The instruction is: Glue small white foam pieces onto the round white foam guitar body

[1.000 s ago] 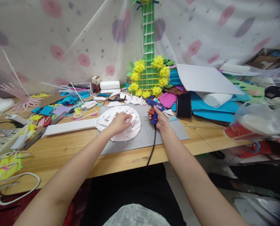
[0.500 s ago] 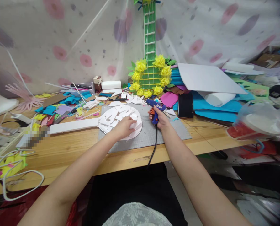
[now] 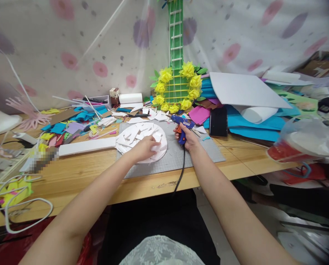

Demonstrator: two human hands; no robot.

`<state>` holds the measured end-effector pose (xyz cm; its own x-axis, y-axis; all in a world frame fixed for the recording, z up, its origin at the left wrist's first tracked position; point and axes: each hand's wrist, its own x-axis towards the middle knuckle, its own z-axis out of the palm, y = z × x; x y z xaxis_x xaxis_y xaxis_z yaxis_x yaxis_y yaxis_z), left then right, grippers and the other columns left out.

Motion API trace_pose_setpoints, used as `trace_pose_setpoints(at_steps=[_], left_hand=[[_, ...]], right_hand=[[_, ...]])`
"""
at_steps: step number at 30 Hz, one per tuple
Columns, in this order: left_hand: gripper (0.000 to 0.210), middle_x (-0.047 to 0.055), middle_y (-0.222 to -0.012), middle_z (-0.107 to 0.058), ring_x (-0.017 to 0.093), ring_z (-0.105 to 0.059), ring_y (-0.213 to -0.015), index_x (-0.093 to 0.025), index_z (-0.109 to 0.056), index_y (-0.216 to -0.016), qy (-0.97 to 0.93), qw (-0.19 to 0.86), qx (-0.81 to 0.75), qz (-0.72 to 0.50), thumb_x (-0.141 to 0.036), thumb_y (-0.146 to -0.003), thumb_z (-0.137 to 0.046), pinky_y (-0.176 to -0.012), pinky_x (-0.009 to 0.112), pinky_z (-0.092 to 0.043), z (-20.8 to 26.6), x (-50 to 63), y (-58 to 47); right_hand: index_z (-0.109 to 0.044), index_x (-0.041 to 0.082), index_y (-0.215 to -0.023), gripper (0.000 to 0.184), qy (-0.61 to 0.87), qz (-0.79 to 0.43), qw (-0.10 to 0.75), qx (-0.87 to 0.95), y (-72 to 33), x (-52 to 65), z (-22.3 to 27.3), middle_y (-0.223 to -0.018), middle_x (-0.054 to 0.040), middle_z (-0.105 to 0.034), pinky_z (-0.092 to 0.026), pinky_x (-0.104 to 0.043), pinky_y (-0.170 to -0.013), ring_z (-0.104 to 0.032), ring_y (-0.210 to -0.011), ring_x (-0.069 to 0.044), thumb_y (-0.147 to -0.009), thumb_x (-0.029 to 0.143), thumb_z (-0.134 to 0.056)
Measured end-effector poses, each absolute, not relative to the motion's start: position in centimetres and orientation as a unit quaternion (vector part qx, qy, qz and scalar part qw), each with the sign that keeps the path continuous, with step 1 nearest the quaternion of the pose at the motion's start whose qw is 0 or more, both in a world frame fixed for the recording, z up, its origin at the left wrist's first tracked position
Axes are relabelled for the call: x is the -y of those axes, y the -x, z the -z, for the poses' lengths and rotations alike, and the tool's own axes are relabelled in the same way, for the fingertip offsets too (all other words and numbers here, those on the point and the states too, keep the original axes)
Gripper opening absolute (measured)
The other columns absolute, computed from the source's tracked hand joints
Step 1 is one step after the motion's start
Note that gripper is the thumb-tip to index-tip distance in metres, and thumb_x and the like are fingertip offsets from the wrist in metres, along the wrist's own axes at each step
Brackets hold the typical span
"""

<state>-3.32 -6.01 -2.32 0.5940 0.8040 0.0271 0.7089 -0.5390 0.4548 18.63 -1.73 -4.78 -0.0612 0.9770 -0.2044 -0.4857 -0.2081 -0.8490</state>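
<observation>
My right hand [image 3: 190, 138] is wrapped round the handle of a blue hot glue gun [image 3: 183, 124], its nozzle pointing left; a black cord hangs from the grip. My left hand [image 3: 145, 148] rests on a round white board [image 3: 122, 129] covered with loose-looking, overlapping white foam scraps [image 3: 138, 133]. Its thumb and fingers are bent in round a white piece near the right side of the disc, partly hidden by the hand. A long white strip [image 3: 88, 147] joins the disc on the left, like a banjo's neck. Beneath lies a grey cutting mat [image 3: 205, 154].
Behind stands a green guitar-shaped craft [image 3: 177, 55] ringed with yellow flowers. Coloured paper scraps [image 3: 83, 117] crowd the left back. A black phone [image 3: 218, 122], blue sheets [image 3: 252, 129] and a bagged red tub [image 3: 286, 149] are on the right. A white cable [image 3: 28, 201] coils at front left.
Both hands stay nearly in place, the left still on the white disc and the right still holding the glue gun. The view has shifted slightly.
</observation>
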Motion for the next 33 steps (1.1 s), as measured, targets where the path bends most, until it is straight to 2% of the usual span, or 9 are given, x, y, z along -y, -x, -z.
trace_pose_setpoints(at_steps=[6,12,15,20,26,30,33], left_hand=[[0.034,0.008,-0.097,-0.056,0.023,-0.053,-0.092,-0.022,-0.070,-0.102,-0.870,0.193,-0.442,-0.104,-0.020,-0.068,-0.067,-0.083,0.033,-0.041,1.8,5.9,3.0],[0.037,0.007,-0.100,-0.058,0.024,-0.052,-0.097,-0.025,-0.066,-0.111,-0.901,0.121,-0.415,-0.033,-0.031,-0.074,-0.064,-0.088,0.039,-0.037,0.6,5.8,3.5],[0.033,0.006,-0.105,-0.058,0.023,-0.050,-0.103,-0.028,-0.064,-0.113,-0.905,0.093,-0.410,-0.070,-0.025,-0.082,-0.054,-0.093,0.043,-0.033,0.7,5.4,4.3],[0.038,0.006,-0.117,-0.058,0.021,-0.047,-0.112,-0.027,-0.062,-0.115,-0.895,0.039,-0.417,-0.153,-0.015,-0.086,-0.041,-0.096,0.041,-0.034,1.4,4.9,4.5],[0.040,0.006,-0.129,-0.054,0.020,-0.043,-0.121,-0.024,-0.057,-0.121,-0.954,-0.005,-0.288,-0.085,-0.013,-0.088,-0.038,-0.105,0.041,-0.028,2.1,5.1,2.0],[0.045,0.008,-0.134,-0.049,0.019,-0.042,-0.123,-0.021,-0.049,-0.129,-0.947,0.003,-0.302,-0.111,-0.011,-0.088,-0.036,-0.107,0.041,-0.027,2.2,4.9,2.4],[0.043,0.006,-0.131,-0.052,0.020,-0.044,-0.120,-0.022,-0.054,-0.124,-0.943,0.031,-0.308,-0.120,-0.011,-0.085,-0.040,-0.106,0.042,-0.028,1.8,4.7,3.5]], right_hand=[[-0.059,0.015,-0.069,0.028,0.392,-0.672,0.557,0.290,-18.7,1.6,5.0,-0.061,0.0004,-0.063,-0.041,-0.015,-0.040,-0.050,-0.045,-0.005,-0.072,0.041,-0.069],[-0.059,0.015,-0.067,0.028,0.391,-0.668,0.560,0.295,-18.6,1.6,5.0,-0.060,0.0000,-0.063,-0.041,-0.014,-0.039,-0.050,-0.044,-0.005,-0.072,0.040,-0.069],[-0.059,0.016,-0.067,0.028,0.391,-0.666,0.561,0.298,-18.6,1.5,5.0,-0.060,0.0002,-0.063,-0.041,-0.014,-0.039,-0.050,-0.044,-0.005,-0.072,0.041,-0.069],[-0.058,0.016,-0.067,0.028,0.393,-0.666,0.560,0.298,-18.5,1.5,5.0,-0.060,0.0000,-0.063,-0.041,-0.015,-0.038,-0.049,-0.044,-0.005,-0.072,0.041,-0.069],[-0.059,0.016,-0.068,0.027,0.383,-0.666,0.569,0.291,-18.8,1.4,5.3,-0.062,-0.0001,-0.064,-0.042,-0.015,-0.039,-0.051,-0.045,-0.005,-0.073,0.041,-0.069],[-0.058,0.016,-0.069,0.027,0.386,-0.667,0.569,0.287,-18.9,1.3,5.3,-0.062,0.0005,-0.063,-0.041,-0.014,-0.039,-0.050,-0.043,-0.004,-0.074,0.041,-0.068],[-0.057,0.016,-0.069,0.027,0.395,-0.665,0.563,0.292,-18.8,1.4,5.2,-0.061,0.0004,-0.063,-0.040,-0.014,-0.039,-0.049,-0.043,-0.004,-0.074,0.041,-0.068]])
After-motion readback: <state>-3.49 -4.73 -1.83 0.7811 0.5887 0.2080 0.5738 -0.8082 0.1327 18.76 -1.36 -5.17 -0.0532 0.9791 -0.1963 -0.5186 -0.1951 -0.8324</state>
